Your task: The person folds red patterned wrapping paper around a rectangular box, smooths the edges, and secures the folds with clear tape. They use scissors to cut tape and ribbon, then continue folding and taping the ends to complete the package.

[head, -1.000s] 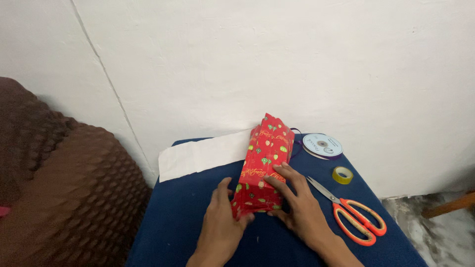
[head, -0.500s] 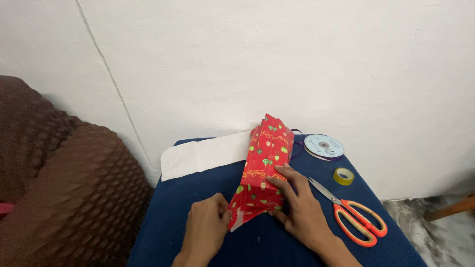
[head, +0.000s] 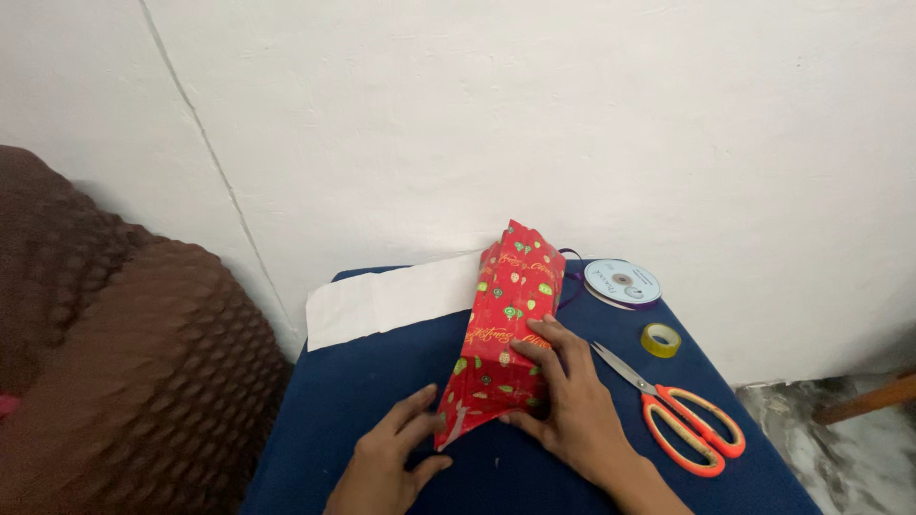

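Two hands are working a box in red patterned wrapping paper at the centre of the blue surface.

Most of the red wrapped box (head: 506,329) is already looking covered along its top and sides, while the near end, low in the frame, is still hanging as a loose pointed flap, so that fold and its sealing appear to be left. The right hand (head: 563,401) is lying spread and flat on the box's near right side, pressing it down; the left hand (head: 391,458) is resting with fingers loosely open just at the flap's tip. Orange-handled scissors (head: 682,420), a small yellow tape roll (head: 660,339) and a ribbon spool (head: 622,283) are sitting to the right, white paper (head: 391,300) lying behind to the left on the blue surface (head: 353,391).
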